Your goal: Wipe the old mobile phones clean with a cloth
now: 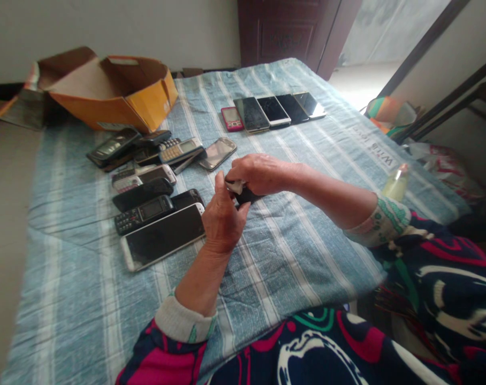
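My left hand [223, 214] and my right hand [259, 174] meet over the middle of the striped cloth [299, 235]. Together they hold a small black phone [247, 196], mostly hidden under the fingers. The right hand's fingers also pinch a small white piece [235, 186] against it; I cannot make out what it is. Just left of my hands lies a pile of old phones [146, 182], with a large white-edged smartphone [162, 238] closest to my left wrist.
A row of several smartphones [273, 110] lies at the far side of the cloth. An open orange cardboard box [118, 91] stands at the back left. A small pale bottle [396, 182] sits near my right sleeve. Dark door and doorway behind.
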The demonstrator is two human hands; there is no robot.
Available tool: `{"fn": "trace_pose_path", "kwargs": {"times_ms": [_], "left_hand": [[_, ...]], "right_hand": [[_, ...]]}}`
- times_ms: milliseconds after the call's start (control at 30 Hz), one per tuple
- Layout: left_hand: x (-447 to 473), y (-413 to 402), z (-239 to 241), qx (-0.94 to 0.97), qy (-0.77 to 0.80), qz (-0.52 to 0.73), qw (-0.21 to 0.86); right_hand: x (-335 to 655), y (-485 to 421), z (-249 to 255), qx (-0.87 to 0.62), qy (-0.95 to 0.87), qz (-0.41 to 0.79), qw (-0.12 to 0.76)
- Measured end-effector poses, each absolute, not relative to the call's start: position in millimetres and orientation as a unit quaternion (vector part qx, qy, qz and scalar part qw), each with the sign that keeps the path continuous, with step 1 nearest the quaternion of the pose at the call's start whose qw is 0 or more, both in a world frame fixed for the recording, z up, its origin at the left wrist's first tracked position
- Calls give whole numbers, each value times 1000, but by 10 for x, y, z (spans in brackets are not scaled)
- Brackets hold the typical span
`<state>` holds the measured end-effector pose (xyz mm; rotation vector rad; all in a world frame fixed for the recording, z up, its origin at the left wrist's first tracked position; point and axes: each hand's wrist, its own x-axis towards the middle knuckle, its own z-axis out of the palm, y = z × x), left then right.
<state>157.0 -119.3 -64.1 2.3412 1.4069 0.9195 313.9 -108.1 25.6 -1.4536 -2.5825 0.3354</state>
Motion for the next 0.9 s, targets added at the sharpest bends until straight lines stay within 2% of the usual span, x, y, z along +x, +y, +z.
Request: {"fn": "trace_pose_path", "kwargs": {"times_ms": [100, 233, 367, 533, 733, 900], "left_hand": [[1558, -1192, -623, 793, 495, 322, 149], [1536, -1175, -578, 764, 497, 362, 195], [1523, -1155, -536, 717, 475, 441, 255], [1502, -1162, -510, 674, 437, 468, 367], [1453, -1166, -511, 699, 442, 474, 302], [1417, -1155, -533, 716, 454, 467, 252]], "right_hand": [[3138, -1040, 278, -462, -871, 132, 102], [3198, -996, 309, -436, -862, 182, 182], [3288, -970, 319, -454, -794, 268, 304], [3267, -955, 137, -465, -631, 371, 498], [3152, -967, -208, -422, -476, 434, 637], [3130, -980, -322, -419, -490, 406, 648]]}}
